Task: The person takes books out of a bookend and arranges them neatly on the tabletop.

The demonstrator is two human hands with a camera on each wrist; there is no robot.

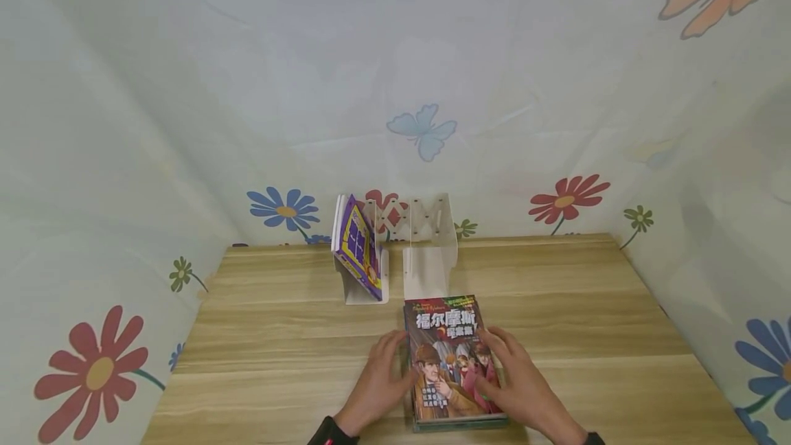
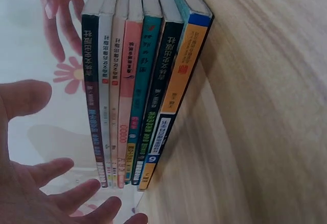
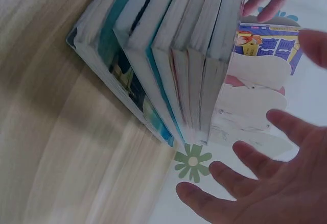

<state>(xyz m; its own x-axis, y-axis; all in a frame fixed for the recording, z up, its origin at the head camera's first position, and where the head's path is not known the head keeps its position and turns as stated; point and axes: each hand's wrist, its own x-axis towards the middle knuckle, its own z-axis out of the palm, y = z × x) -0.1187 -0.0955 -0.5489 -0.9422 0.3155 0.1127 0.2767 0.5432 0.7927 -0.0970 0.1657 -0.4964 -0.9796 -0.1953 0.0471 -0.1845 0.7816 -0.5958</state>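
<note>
A stack of several books point(image 1: 454, 400) lies near the front of the table, a comic-style cover with white Chinese title letters on top. My left hand point(image 1: 382, 378) is at the stack's left side, fingers spread. On the opposite side is my right hand point(image 1: 519, 380), its fingers spread as well, with the thumb over the cover's edge. In the left wrist view, the book spines point(image 2: 135, 96) run in a row beside the left fingers. White page edges point(image 3: 179, 55) face the right hand in the right wrist view, and its fingers are straight and apart from them.
Behind the stack stands a white expandable book rack point(image 1: 429, 266). At its left end a purple and yellow book point(image 1: 358, 246) leans with thin books beside it. The wood-grain table point(image 1: 266, 349) meets a flower-printed cloth point(image 1: 513, 156) at the back and sides.
</note>
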